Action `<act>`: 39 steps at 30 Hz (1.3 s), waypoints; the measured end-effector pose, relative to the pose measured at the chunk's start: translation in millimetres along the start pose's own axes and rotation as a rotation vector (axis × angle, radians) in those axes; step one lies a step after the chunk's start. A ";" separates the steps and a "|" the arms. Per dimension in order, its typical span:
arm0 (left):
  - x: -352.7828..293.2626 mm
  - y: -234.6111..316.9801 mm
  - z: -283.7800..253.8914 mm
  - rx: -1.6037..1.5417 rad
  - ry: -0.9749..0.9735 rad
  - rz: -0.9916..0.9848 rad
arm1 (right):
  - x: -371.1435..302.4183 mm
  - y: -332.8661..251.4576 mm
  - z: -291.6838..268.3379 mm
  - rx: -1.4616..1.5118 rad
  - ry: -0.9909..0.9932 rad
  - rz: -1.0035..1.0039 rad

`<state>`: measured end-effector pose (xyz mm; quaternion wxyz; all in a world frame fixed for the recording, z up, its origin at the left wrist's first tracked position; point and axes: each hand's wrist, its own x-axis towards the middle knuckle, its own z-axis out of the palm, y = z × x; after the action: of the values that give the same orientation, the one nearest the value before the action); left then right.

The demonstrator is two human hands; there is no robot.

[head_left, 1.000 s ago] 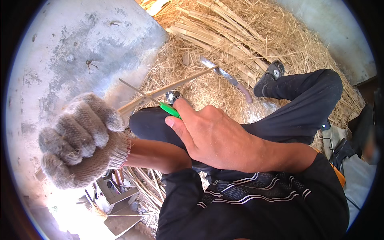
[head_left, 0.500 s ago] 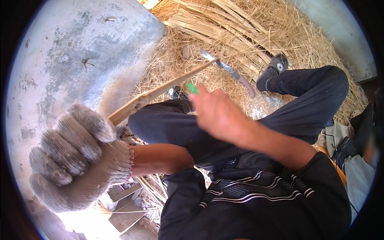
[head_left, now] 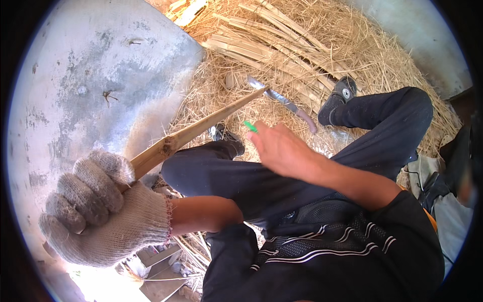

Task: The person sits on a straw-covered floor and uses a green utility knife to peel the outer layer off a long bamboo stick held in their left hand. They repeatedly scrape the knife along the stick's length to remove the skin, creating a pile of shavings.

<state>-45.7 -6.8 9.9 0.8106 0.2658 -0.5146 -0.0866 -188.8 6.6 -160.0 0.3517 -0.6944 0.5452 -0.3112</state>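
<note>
Tan strip (head_left: 211,120) slants lengthwise forward-right from the gloved left hand (head_left: 100,216) clenching it — right hand (head_left: 284,148), clasping a green handle (head_left: 250,126), apart on its right.

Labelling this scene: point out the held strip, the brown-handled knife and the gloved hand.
Held strip (head_left: 198,126), head view: middle stretch.
Brown-handled knife (head_left: 287,104), head view: blade, toward its handle.
Gloved left hand (head_left: 108,214), head view: glove's middle.

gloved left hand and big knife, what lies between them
In the head view, a pale strip runs from the gloved left hand toward the big knife, its tip appearing over the blade.
</note>
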 end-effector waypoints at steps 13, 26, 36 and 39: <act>3.5 -10.4 -5.2 0.044 0.143 -0.001 | -1.6 -33.1 -4.8 0.101 -0.033 -0.052; 3.5 -12.5 -1.3 0.039 0.201 -0.006 | 10.3 -21.6 9.1 0.047 0.044 -0.119; 5.7 -11.9 -10.5 -0.016 0.053 -0.029 | 27.7 20.4 7.1 0.061 0.009 0.045; 8.8 -10.1 -12.0 -0.045 0.046 -0.055 | 23.6 -3.9 1.8 0.126 -0.010 -0.036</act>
<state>-29.8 -14.8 7.6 0.8252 0.2635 -0.4864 -0.1143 -180.2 -15.5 -156.5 0.3916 -0.6821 0.5104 -0.3478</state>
